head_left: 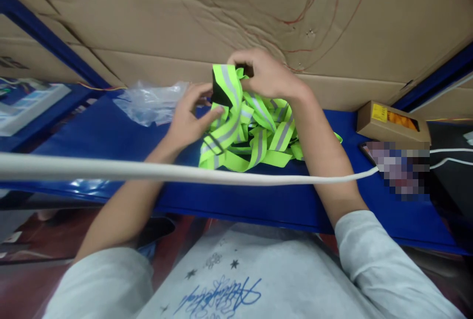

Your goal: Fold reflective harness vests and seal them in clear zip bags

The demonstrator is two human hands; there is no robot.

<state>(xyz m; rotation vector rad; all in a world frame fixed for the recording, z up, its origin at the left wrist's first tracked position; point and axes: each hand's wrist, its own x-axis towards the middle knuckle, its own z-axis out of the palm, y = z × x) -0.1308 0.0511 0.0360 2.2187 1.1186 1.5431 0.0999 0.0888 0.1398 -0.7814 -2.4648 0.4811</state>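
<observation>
A tangled heap of yellow-green straps with grey stripes (258,137) lies on the blue table, partly raised between my hands. My left hand (188,114) grips the left side of the straps, its thumb over a strap beside a black patch. A black buckle (214,144) hangs on a strap just below it. My right hand (264,73) is curled over the top of the heap, holding straps with its fingertips partly hidden behind them.
Clear plastic bags (150,102) lie to the left. A cardboard box with a window (393,122) and a phone (401,166) are on the right. A white cable (185,174) crosses in front of my forearms. Cardboard (148,23) stands behind the blue table (240,203).
</observation>
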